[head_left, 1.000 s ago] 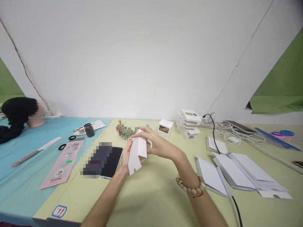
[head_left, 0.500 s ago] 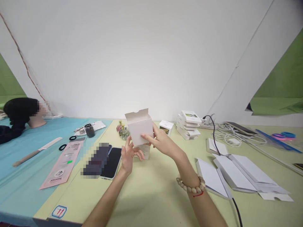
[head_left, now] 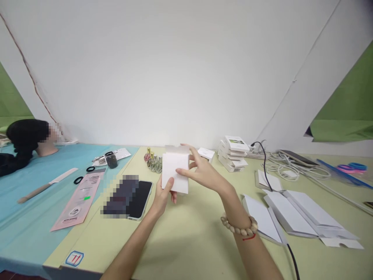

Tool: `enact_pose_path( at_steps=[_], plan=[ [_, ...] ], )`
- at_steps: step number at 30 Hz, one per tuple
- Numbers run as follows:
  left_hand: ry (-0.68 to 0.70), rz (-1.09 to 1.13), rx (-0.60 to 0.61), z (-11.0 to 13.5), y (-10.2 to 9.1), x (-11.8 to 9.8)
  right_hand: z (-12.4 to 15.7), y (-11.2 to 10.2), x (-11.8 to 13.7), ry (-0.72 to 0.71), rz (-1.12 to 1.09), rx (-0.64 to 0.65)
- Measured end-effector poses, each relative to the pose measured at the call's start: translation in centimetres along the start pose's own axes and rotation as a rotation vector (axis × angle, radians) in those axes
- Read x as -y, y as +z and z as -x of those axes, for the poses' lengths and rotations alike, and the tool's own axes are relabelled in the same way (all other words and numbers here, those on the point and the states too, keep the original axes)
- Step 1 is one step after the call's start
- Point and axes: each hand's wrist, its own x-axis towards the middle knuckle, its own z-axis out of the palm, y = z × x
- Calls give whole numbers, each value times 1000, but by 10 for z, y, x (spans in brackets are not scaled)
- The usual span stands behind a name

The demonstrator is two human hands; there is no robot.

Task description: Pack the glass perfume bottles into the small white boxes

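Observation:
A small white cardboard box [head_left: 175, 171] is held upright above the table, its plain side towards me. One flap stands up at its top edge. My left hand [head_left: 163, 194] grips the lower left of the box, thumb on the front and fingers behind. From the right, my right hand [head_left: 201, 169] holds it too, with the thumb on the front and the fingers by the top right edge and flap. Several small perfume bottles [head_left: 155, 164] with gold and silver caps stand behind, left of the box. What is inside the box is hidden.
Stacked white boxes [head_left: 233, 155] stand at the back right, near a single box [head_left: 206, 153]. Flattened cartons [head_left: 291, 214] lie on the right by tangled cables [head_left: 285, 171]. Two phones [head_left: 141, 200], a pink packet [head_left: 80, 202], a knife [head_left: 48, 186] and a mannequin head [head_left: 32, 136] are leftward.
The box has turned so its front faces me squarely, its open top no longer showing. My left hand has moved from loosely touching its bottom to gripping its lower left side.

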Motion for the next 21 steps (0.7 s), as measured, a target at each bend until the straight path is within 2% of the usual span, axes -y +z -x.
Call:
enact_pose_path(
  at_steps=[5, 11, 13, 17, 21],
  plan=[
    [25, 3, 52, 4, 4, -2, 1, -2, 5, -69, -138, -68],
    [150, -105, -12, 1, 1, -2, 1, -14, -2, -15, -176, -45],
    [211, -212, -91, 0, 0, 0, 0, -20, -8, -2, -154, -97],
    [410, -503, -330, -3, -5, 7, -2, -30, -19, 4, -189, -214],
    [538, -722, -485, -7, -13, 10, -3, -33, -24, -26, -259, -247]
  ],
)
